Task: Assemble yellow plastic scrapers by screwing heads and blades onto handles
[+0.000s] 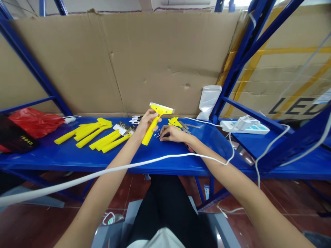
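My left hand (147, 120) is closed round a yellow scraper (152, 128), gripping it just below the head. The scraper is tilted, its wide head with a metal blade edge at the top and its handle pointing down toward me. Close by on the right, my right hand (172, 133) rests low at the blue tabletop (134, 156), thumb and fingertips drawn together. Beside those fingertips lie several tiny screws (158, 133). Whatever the fingers pinch is too small to make out. Yellow plastic pieces (174, 122) and flat metal blades (192, 126) lie beyond the right hand.
Several yellow handles (90, 132) lie at left, near black-and-white cards (122, 127). A red bag (36, 122) sits at far left. A white cable (129, 166) crosses in front of my forearms. The power strip (258, 128) is at right; cardboard (165, 62) stands behind.
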The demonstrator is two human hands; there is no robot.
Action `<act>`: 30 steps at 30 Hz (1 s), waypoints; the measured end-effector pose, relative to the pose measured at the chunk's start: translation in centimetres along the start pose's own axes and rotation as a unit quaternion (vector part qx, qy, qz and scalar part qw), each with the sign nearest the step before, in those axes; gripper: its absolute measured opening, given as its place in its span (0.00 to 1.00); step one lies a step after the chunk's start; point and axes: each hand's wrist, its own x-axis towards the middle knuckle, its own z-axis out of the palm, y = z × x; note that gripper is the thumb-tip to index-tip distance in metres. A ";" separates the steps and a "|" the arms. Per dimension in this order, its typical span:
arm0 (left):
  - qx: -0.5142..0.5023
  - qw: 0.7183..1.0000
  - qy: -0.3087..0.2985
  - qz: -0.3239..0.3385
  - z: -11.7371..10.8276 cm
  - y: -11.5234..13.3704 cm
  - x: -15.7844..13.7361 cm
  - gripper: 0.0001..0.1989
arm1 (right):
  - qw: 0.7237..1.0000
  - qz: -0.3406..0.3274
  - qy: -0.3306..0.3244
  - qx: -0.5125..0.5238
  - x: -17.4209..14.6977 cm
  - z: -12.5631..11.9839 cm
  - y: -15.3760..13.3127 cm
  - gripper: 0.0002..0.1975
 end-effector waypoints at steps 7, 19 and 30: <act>0.017 1.000 0.010 -0.002 -0.1 -0.1 0.2 0.25 | 0.999 0.022 -0.030 0.035 -0.1 0.1 -0.9 0.03; 0.006 0.996 0.084 0.038 -1.7 -0.6 1.4 0.21 | 0.961 0.041 0.271 -0.037 -0.3 -2.9 0.5 0.08; 0.101 0.990 0.037 -0.090 -1.1 -2.0 1.0 0.20 | 0.896 -0.020 0.441 -0.054 -0.6 -4.3 -1.8 0.10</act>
